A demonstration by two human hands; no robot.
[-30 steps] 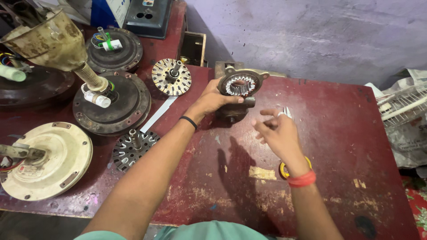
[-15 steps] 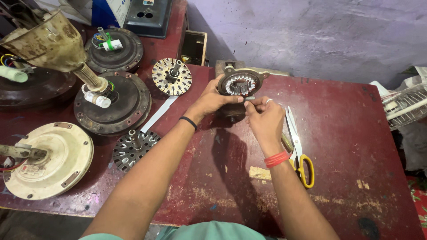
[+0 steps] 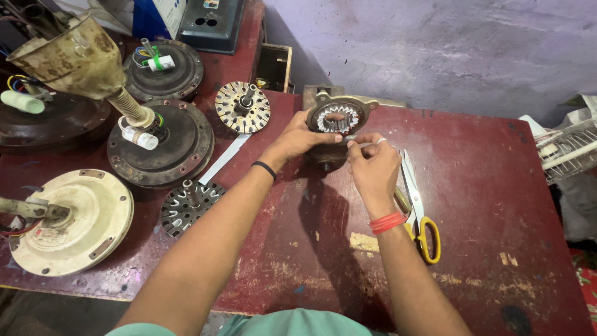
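My left hand point(image 3: 302, 139) grips the lower left rim of a round motor stator point(image 3: 339, 118) with slotted teeth, tilted up off the dark red table point(image 3: 485, 205). My right hand point(image 3: 373, 167) is just below and to the right of it, fingers pinched on a small thin strip point(image 3: 352, 137) held against the stator's lower rim. A black band circles my left wrist and a red band my right wrist.
Yellow-handled scissors point(image 3: 418, 205) lie just right of my right hand. To the left are a slotted rotor point(image 3: 243, 107), a dark fan motor housing point(image 3: 160, 142), another rotor disc point(image 3: 186, 205), a cream motor cover point(image 3: 68, 221) and a white strip point(image 3: 225, 160). A wire rack point(image 3: 569, 149) is far right.
My right hand has left the scissors lying on the table and moved left and up to the stator, where its fingers now pinch a small strip at the rim. The left hand has kept its hold.
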